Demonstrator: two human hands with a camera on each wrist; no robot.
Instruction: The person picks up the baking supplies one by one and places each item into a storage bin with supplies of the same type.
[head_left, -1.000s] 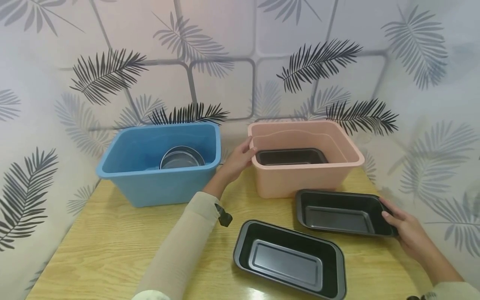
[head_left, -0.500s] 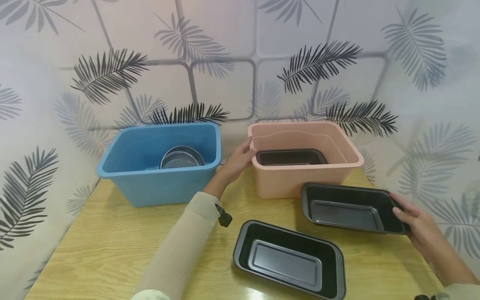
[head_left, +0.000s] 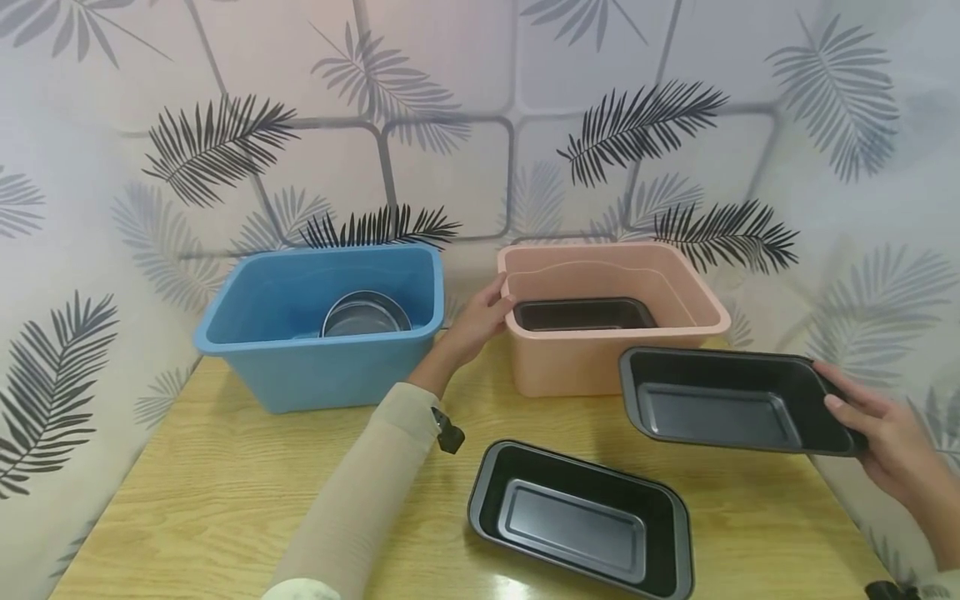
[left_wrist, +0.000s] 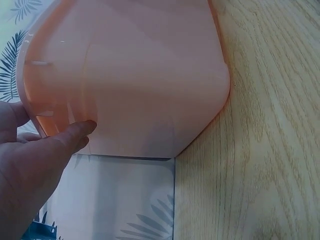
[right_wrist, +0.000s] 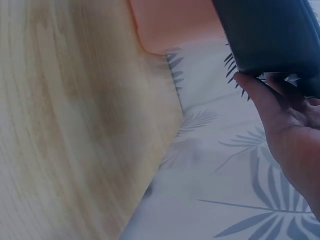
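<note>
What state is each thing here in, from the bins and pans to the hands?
Blue bin: upright, round tin inside
Pink bin: upright, third pan inside
Near pan: empty, face up on the table
Raised pan: empty, off the table
Left hand: gripping pink bin's rim
Right hand: gripping raised pan's end

From the head we look forward and down across the table (head_left: 187, 475); from each wrist, close up. All share the pink bin (head_left: 562, 367), at twelve o'clock in our right-wrist view.
</note>
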